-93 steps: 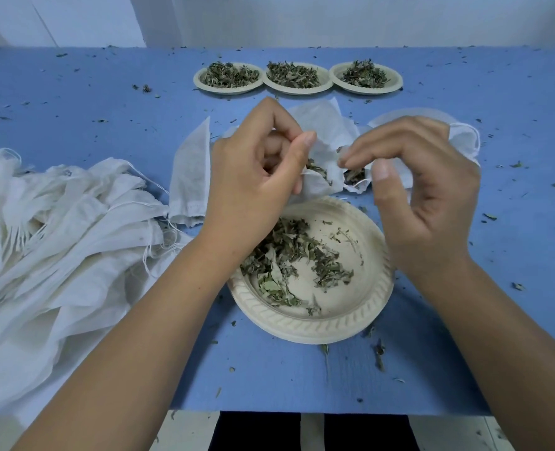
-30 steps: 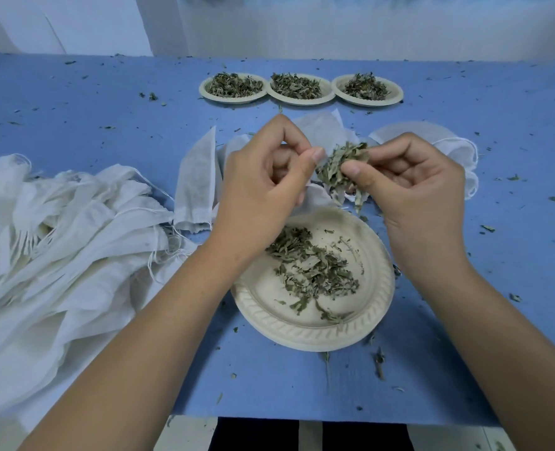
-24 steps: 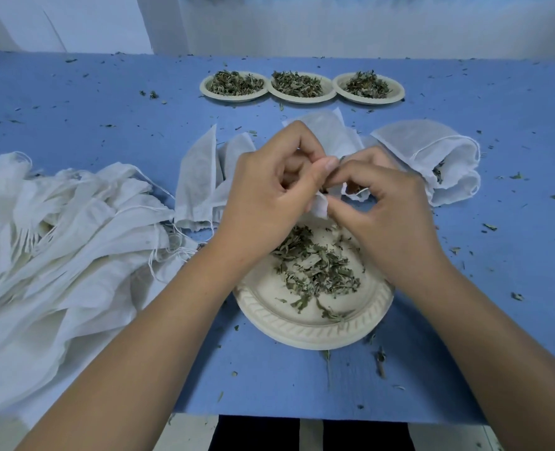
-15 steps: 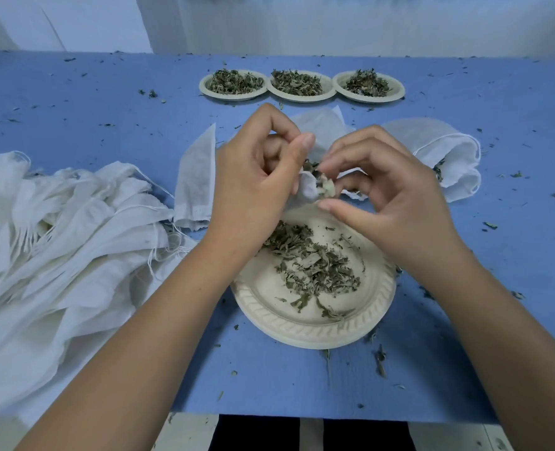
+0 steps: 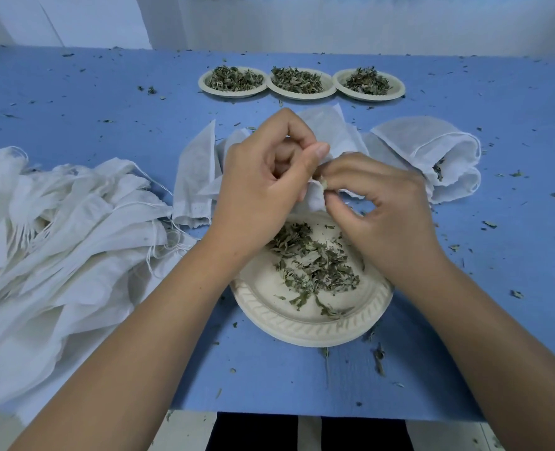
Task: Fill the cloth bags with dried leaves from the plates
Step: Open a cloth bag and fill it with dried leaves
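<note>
- The left hand (image 5: 263,187) pinches the mouth of a cloth bag (image 5: 313,199) between its thumb and curled fingers, just above the 12 o'clock rim of the near plate (image 5: 302,333).
- The right hand (image 5: 383,206) meets it from 3 o'clock with fingers bent. Its fingertips nip a leaf scrap (image 5: 323,184) at the bag's mouth, beside the left thumb.
- The near plate holds a loose patch of dried leaves (image 5: 315,265), spread from its centre toward 1 o'clock.
- At 12 o'clock, well beyond the hands, three far plates (image 5: 300,96) stand in a row, each heaped with leaves.
- At 2 o'clock a filled bag (image 5: 432,148) lies on its side, with leaves showing at its mouth.
- At 9 o'clock lies a flat bag (image 5: 193,177). Past it, a pile of empty bags (image 5: 58,242) rests on the blue table (image 5: 74,109).
- A second ago the right hand carried a large clump of leaves, and now only the scrap shows.
- Half a second ago its fingers were raised and spread, and now they are lower and drawn together at the mouth.
</note>
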A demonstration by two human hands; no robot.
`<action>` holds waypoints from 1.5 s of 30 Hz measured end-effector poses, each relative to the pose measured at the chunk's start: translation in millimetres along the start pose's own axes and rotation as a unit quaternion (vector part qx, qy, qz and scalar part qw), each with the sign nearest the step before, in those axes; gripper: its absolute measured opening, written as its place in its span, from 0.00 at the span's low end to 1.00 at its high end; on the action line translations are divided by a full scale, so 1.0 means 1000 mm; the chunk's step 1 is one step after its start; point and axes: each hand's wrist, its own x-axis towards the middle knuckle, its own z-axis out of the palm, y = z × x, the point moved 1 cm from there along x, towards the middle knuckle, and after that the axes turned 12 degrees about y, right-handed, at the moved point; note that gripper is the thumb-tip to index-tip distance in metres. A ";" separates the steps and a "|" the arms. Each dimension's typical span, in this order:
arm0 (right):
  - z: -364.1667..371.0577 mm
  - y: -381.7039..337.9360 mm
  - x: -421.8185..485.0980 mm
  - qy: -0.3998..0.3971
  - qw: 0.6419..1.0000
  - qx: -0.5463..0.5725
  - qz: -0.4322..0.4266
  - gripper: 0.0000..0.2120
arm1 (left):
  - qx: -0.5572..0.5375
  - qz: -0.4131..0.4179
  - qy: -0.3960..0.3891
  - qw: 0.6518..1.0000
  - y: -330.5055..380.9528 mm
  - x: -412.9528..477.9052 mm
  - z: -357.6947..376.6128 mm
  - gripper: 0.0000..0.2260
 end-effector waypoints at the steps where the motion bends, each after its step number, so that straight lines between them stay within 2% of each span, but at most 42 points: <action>1: -0.002 0.000 0.000 -0.003 1.000 -0.014 -0.022 0.08 | 0.004 0.001 0.014 1.000 0.000 0.001 0.000 0.10; 4: -0.010 -0.002 0.002 0.014 0.996 -0.070 -0.061 0.11 | 0.002 0.007 0.039 0.999 0.001 0.003 -0.003 0.11; 9: 0.005 -0.007 -0.003 -0.147 0.981 -0.123 -0.032 0.15 | 0.009 0.059 -0.036 0.998 0.006 -0.007 0.001 0.05; 11: 0.008 -0.005 -0.003 -0.176 0.976 -0.129 -0.009 0.13 | 0.020 0.052 -0.033 0.998 0.004 -0.006 0.001 0.06; 14: -0.001 -0.003 0.000 -0.123 0.986 -0.116 -0.005 0.09 | 0.037 0.036 0.024 0.998 0.003 0.000 -0.002 0.09; 17: -0.015 -0.001 0.004 -0.033 0.994 -0.105 -0.025 0.14 | 0.029 0.024 0.061 0.997 0.003 0.003 -0.004 0.09; 19: -0.016 -0.002 0.005 -0.077 0.991 -0.101 -0.033 0.19 | 0.004 0.013 0.048 0.999 0.004 0.001 -0.004 0.09; 21: -0.009 -0.006 0.002 -0.166 0.979 -0.110 -0.033 0.22 | -0.030 0.006 -0.004 1.000 0.006 -0.002 -0.002 0.09; 24: 0.001 -0.006 -0.003 -0.227 0.968 -0.104 -0.007 0.21 | -0.036 -0.009 -0.038 0.999 0.006 -0.005 0.000 0.08; 27: -0.007 -0.005 0.005 -0.178 0.983 -0.033 0.027 0.11 | -0.029 -0.030 0.027 0.999 0.004 0.001 -0.002 0.09; 30: -0.025 0.002 0.013 -0.048 0.994 0.065 0.073 0.10 | -0.021 -0.037 0.105 0.994 -0.001 0.007 -0.008 0.09; 32: -0.034 0.005 0.015 -0.033 0.986 0.119 0.108 0.09 | -0.018 -0.040 0.137 0.990 -0.003 0.008 -0.010 0.10; 34: -0.037 0.006 0.015 -0.105 0.966 0.168 0.169 0.09 | -0.014 -0.040 0.153 0.987 -0.002 0.009 -0.010 0.10; 36: -0.033 0.006 0.012 -0.243 0.931 0.174 0.211 0.07 | -0.014 -0.041 0.163 0.986 -0.001 0.009 -0.011 0.10; 39: -0.022 0.004 0.004 -0.427 0.879 0.110 0.181 0.21 | -0.018 -0.040 0.163 0.986 -0.002 0.009 -0.012 0.10; 41: -0.016 -0.001 -0.001 -0.476 0.863 0.090 0.143 0.24 | -0.020 -0.039 0.155 0.987 -0.002 0.009 -0.012 0.10; 45: -0.012 -0.005 -0.006 -0.487 0.862 0.079 0.116 0.17 | -0.013 -0.044 0.139 0.989 -0.002 0.007 -0.010 0.10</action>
